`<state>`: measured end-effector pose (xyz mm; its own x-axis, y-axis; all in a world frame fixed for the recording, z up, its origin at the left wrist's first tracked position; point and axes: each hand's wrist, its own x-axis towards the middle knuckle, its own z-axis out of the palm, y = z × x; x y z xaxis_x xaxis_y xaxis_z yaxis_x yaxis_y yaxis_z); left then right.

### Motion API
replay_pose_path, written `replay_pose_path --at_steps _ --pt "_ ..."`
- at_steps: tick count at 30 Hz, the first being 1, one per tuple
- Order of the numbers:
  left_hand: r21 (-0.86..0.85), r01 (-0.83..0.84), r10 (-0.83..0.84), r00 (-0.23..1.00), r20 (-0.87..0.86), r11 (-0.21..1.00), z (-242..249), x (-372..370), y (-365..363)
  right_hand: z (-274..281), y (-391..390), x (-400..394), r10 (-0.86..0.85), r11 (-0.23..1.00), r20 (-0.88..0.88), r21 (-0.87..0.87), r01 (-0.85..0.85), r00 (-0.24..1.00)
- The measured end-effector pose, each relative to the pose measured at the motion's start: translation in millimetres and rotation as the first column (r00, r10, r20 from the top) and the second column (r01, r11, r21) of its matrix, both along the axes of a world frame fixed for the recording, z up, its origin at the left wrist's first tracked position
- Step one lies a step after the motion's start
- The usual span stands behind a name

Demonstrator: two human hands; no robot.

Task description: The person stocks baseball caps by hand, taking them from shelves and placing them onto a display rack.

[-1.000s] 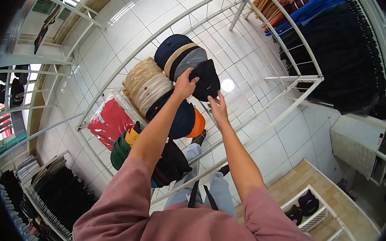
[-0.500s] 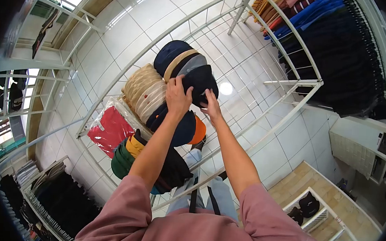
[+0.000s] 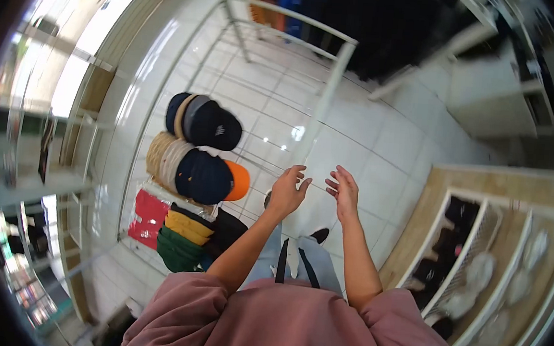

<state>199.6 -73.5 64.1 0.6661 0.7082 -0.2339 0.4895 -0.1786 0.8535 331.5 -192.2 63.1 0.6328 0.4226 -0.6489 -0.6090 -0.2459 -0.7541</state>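
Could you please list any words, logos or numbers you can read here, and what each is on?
None can be read.
Black cap: a small white mark on its front, too blurred to read.
Navy cap: tiny specks only, not legible.
Both hands are empty.

Low on your left, a red packet (image 3: pixel 149 214) in clear wrap lies just beside a green and yellow stack (image 3: pixel 184 240). On your right, a wooden shelf unit (image 3: pixel 445 180) holds dark hats (image 3: pixel 461 213) and white hats (image 3: pixel 481 270). Far off, dark clothes (image 3: pixel 392 26) hang above the white tiled floor (image 3: pixel 383 149), near a white counter (image 3: pixel 491 92).
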Motion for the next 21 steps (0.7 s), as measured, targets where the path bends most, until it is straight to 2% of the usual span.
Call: replay_pose_path --at_steps 4,8,10,12,15,17,18,20,21 --pt "0.043 0.275 -0.276 0.961 0.025 0.96 21 58 -81 22 -121 20 -0.3 0.954 0.046 -0.003 0.3 0.953" --pt "0.064 0.576 -0.579 0.814 0.056 0.815 32 111 -179 38 -250 15 -0.552 0.833 0.106 0.024 0.553 0.827" --pt "0.102 0.686 -0.694 0.708 0.131 0.72 38 129 -238 47 -311 4 -0.696 0.715 0.109 0.027 0.698 0.709" --pt "0.096 0.813 -0.818 0.566 0.1 0.575 47 141 -299 51 -371 -14 -0.827 0.556 0.13 0.048 0.83 0.547" --pt "0.118 0.934 -0.938 0.323 0.128 0.338 54 143 -384 50 -452 -44 -0.938 0.325 0.157 0.095 0.941 0.308" --pt "0.127 0.981 -0.985 0.133 0.11 0.147 66 139 -436 47 -498 -61 -0.975 0.169 0.168 0.133 0.977 0.146" --pt "0.129 0.986 -0.99 0.096 0.108 0.109 70 136 -458 54 -518 -69 -0.99 0.074 0.132 0.133 0.988 0.056" --pt "0.114 0.991 -0.991 -0.088 0.099 -0.077 74 133 -496 42 -553 -82 -0.988 -0.108 0.087 0.218 0.97 -0.129" --pt "0.105 0.986 -0.987 -0.139 0.08 -0.131 76 132 -512 41 -570 -86 -0.979 -0.171 0.071 0.223 0.96 -0.191"
